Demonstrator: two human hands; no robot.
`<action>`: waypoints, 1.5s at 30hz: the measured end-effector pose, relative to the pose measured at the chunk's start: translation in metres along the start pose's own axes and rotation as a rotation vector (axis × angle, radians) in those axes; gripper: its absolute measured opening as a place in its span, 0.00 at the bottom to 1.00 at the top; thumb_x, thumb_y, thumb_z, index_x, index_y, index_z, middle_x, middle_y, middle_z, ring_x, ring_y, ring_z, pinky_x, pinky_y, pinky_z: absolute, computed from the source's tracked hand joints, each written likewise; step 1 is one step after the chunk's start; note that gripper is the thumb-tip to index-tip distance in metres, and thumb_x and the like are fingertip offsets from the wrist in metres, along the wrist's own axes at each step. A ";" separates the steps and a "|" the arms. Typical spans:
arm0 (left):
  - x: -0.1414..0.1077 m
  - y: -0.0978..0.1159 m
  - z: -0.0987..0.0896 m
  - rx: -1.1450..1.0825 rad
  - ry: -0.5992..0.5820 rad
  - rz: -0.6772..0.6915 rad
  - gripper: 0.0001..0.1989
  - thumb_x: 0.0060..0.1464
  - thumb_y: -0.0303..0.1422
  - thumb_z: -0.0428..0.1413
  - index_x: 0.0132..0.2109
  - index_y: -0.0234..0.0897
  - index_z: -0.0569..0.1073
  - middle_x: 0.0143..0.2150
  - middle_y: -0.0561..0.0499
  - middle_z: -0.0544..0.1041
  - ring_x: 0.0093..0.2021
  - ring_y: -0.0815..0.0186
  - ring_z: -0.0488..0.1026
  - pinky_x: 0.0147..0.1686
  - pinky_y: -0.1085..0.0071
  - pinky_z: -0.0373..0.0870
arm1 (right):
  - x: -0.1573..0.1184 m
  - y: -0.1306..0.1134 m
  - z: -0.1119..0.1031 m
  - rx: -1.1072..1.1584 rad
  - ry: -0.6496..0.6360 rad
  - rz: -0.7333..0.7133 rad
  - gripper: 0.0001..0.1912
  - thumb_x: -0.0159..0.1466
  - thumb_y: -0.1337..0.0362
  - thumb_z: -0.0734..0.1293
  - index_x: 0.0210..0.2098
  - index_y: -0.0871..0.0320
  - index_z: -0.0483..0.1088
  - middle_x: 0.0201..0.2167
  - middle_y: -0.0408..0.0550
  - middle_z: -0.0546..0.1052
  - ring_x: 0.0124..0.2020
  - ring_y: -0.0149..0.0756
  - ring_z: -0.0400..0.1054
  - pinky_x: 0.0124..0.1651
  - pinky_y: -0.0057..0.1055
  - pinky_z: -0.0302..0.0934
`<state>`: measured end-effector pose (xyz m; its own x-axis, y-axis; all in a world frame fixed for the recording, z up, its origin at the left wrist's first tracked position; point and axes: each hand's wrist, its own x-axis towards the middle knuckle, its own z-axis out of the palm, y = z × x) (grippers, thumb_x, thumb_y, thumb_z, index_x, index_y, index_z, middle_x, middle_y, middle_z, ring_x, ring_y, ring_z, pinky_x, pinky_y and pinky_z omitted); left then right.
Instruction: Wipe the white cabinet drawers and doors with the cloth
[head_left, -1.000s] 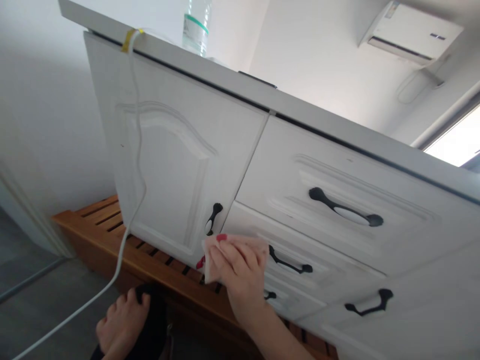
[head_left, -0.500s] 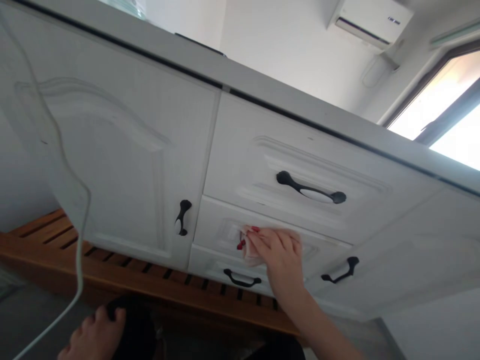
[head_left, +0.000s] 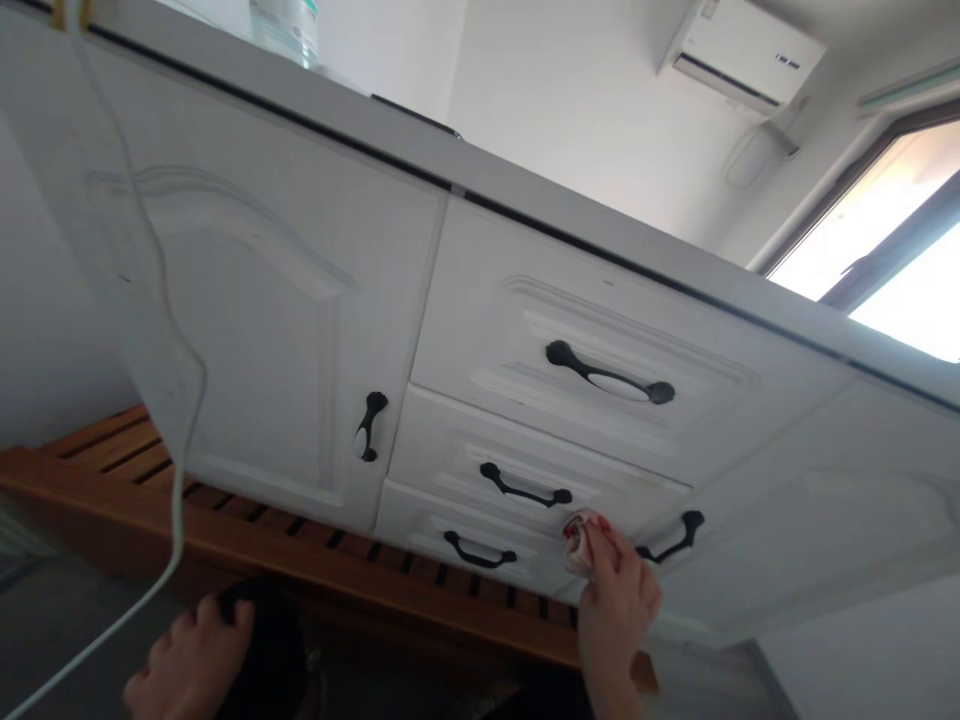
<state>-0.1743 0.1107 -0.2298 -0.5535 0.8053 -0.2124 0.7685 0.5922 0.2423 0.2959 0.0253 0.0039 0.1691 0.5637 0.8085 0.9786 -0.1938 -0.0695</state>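
Lit from the window (head_left: 915, 240), above and right of the right-hand fingers (head_left: 628, 565), glaring white there. Dim below and left of them, nearly black under the wooden bench (head_left: 337, 572). Slightly soft around the fingers; stretched toward the edges.

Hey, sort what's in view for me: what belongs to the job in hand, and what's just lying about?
Part of the job, it seems:
Cloth, held in the right hand
Drawer fronts with black handles, by the cloth

Just around:
White cable, hanging before the left door
Clear bottle, on the cabinet top
Air conditioner, on the wall
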 end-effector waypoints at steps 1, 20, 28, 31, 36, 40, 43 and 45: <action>-0.001 0.001 -0.002 0.005 -0.001 0.000 0.27 0.64 0.50 0.35 0.48 0.37 0.71 0.49 0.37 0.76 0.51 0.42 0.73 0.46 0.50 0.66 | -0.010 -0.008 0.001 0.074 -0.047 -0.012 0.31 0.64 0.73 0.56 0.62 0.45 0.69 0.47 0.56 0.75 0.45 0.52 0.67 0.46 0.51 0.60; -0.008 0.004 -0.018 0.061 -0.018 0.014 0.27 0.64 0.49 0.33 0.50 0.39 0.69 0.51 0.40 0.76 0.53 0.46 0.73 0.43 0.54 0.65 | 0.068 -0.241 0.082 0.381 0.108 -0.482 0.19 0.71 0.62 0.65 0.61 0.46 0.68 0.52 0.41 0.79 0.52 0.35 0.66 0.52 0.37 0.55; -0.009 0.005 -0.024 0.075 -0.066 0.007 0.30 0.63 0.51 0.35 0.55 0.36 0.69 0.55 0.36 0.74 0.56 0.44 0.71 0.48 0.52 0.65 | 0.037 -0.153 0.067 0.318 -0.054 -0.552 0.16 0.71 0.64 0.65 0.57 0.43 0.71 0.51 0.37 0.80 0.49 0.31 0.68 0.49 0.33 0.56; -0.010 0.007 -0.027 0.070 -0.061 0.019 0.30 0.63 0.50 0.34 0.54 0.37 0.69 0.55 0.36 0.74 0.55 0.44 0.72 0.48 0.52 0.65 | 0.025 -0.105 0.058 0.206 0.012 -0.435 0.17 0.71 0.65 0.64 0.57 0.41 0.72 0.47 0.39 0.81 0.42 0.34 0.67 0.51 0.36 0.54; -0.010 0.004 -0.022 0.084 -0.043 0.007 0.30 0.63 0.50 0.35 0.54 0.34 0.70 0.54 0.33 0.75 0.55 0.42 0.71 0.48 0.50 0.66 | 0.003 -0.024 0.043 0.093 -0.043 -0.345 0.20 0.69 0.68 0.66 0.56 0.38 0.73 0.47 0.44 0.79 0.51 0.41 0.65 0.56 0.42 0.54; -0.024 0.005 0.002 0.028 0.157 0.335 0.30 0.65 0.42 0.33 0.62 0.31 0.65 0.63 0.35 0.68 0.60 0.44 0.67 0.53 0.51 0.67 | -0.013 0.029 0.037 0.034 -0.057 -0.295 0.21 0.68 0.68 0.66 0.57 0.40 0.73 0.51 0.48 0.76 0.53 0.44 0.64 0.58 0.48 0.57; -0.056 0.029 0.021 -0.105 0.274 0.709 0.28 0.65 0.36 0.36 0.64 0.27 0.63 0.64 0.33 0.65 0.62 0.47 0.65 0.58 0.53 0.65 | -0.029 0.046 0.038 0.086 -0.015 -0.222 0.21 0.68 0.68 0.65 0.58 0.44 0.72 0.53 0.52 0.73 0.57 0.47 0.62 0.60 0.51 0.59; -0.085 0.060 0.025 -0.207 0.289 0.934 0.26 0.65 0.34 0.40 0.66 0.28 0.61 0.65 0.33 0.64 0.64 0.49 0.64 0.61 0.56 0.64 | -0.043 0.043 0.038 0.124 -0.018 -0.126 0.23 0.69 0.69 0.62 0.60 0.45 0.70 0.55 0.54 0.71 0.57 0.47 0.63 0.59 0.51 0.63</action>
<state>-0.0728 0.0769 -0.2204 0.1660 0.9104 0.3790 0.8795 -0.3105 0.3607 0.3357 0.0234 -0.0561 0.0454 0.5919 0.8047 0.9989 -0.0213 -0.0406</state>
